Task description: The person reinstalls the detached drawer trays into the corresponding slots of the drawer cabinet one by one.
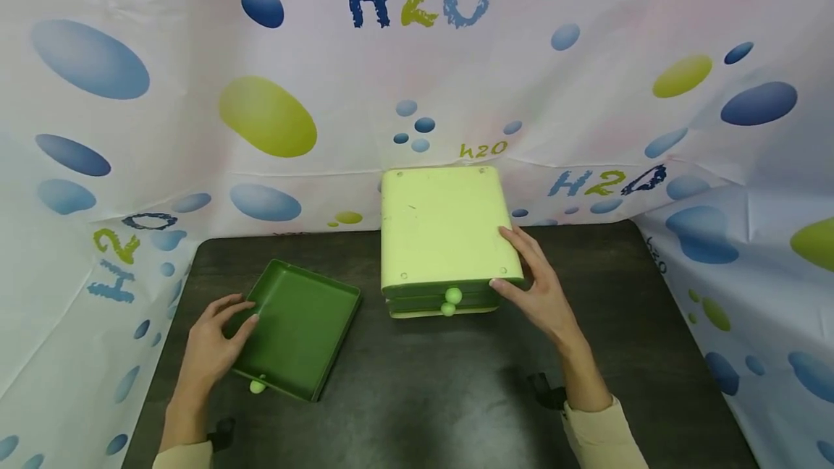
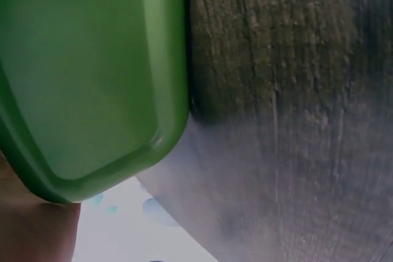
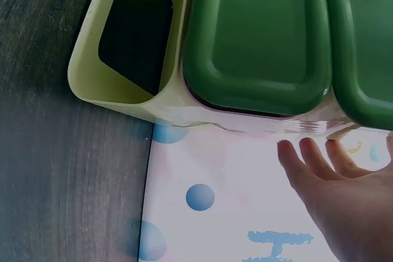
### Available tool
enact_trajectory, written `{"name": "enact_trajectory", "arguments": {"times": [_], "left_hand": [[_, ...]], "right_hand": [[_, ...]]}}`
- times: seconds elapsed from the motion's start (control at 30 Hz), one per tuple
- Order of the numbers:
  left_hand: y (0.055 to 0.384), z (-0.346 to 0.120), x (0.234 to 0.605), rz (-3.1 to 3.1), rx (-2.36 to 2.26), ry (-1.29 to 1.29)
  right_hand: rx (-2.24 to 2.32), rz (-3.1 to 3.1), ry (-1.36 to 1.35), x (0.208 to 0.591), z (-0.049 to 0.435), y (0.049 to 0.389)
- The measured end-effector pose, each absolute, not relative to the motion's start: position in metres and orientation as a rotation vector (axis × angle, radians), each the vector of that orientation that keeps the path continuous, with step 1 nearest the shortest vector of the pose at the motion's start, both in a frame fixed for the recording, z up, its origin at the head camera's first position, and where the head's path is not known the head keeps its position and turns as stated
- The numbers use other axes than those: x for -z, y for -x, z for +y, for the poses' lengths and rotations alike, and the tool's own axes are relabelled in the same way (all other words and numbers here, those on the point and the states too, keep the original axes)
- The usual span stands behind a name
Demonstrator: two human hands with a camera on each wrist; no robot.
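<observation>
A pale green cabinet (image 1: 449,226) stands at the back of the table with two dark green drawers (image 3: 264,35) in it, each with a round light green knob (image 1: 453,296). Its lowest slot (image 3: 135,35) gapes without a drawer. My right hand (image 1: 537,295) rests against the cabinet's right front corner, thumb at the front edge and fingers spread along the side. To the left, a loose dark green drawer (image 1: 300,331) has its knob facing me. My left hand (image 1: 215,335) holds this drawer's left wall between bent fingers and thumb.
The dark wood-grain table (image 1: 443,389) runs up to a white patterned cloth (image 1: 365,129) that hangs behind and at both sides. The cabinet's back lies close to that cloth. Dark tabletop separates the loose drawer from the cabinet.
</observation>
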State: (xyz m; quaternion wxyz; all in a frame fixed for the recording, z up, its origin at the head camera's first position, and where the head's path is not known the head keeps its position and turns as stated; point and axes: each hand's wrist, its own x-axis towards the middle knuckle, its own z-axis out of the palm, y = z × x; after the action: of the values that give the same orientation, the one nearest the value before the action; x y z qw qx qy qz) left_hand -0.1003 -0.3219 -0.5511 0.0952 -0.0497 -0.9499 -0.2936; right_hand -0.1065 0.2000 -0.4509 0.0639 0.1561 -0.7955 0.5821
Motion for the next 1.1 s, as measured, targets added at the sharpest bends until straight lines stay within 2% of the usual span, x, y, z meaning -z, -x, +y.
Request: {"name": "enact_trajectory", "arguments": {"times": [0.3, 0.5, 0.83, 1.1], "left_hand": [[0.102, -0.328, 0.545, -3.074, 0.837, 0.047], [0.101, -0.328, 0.548, -3.156, 0.862, -0.071], [0.100, -0.334, 0.550, -3.180, 0.762, -0.100], [0.091, -0.334, 0.551, -3.073, 0.852, -0.065]], "right_hand": [[-1.770, -2.389, -0.460, 0.478, 0.208, 0.116], [-1.776, -2.378, -0.476, 0.478, 0.210, 0.117], [-1.754, -2.417, -0.456, 0.478, 0.210, 0.117], [-1.773, -2.418, -0.445, 0.478, 0.211, 0.117]]}}
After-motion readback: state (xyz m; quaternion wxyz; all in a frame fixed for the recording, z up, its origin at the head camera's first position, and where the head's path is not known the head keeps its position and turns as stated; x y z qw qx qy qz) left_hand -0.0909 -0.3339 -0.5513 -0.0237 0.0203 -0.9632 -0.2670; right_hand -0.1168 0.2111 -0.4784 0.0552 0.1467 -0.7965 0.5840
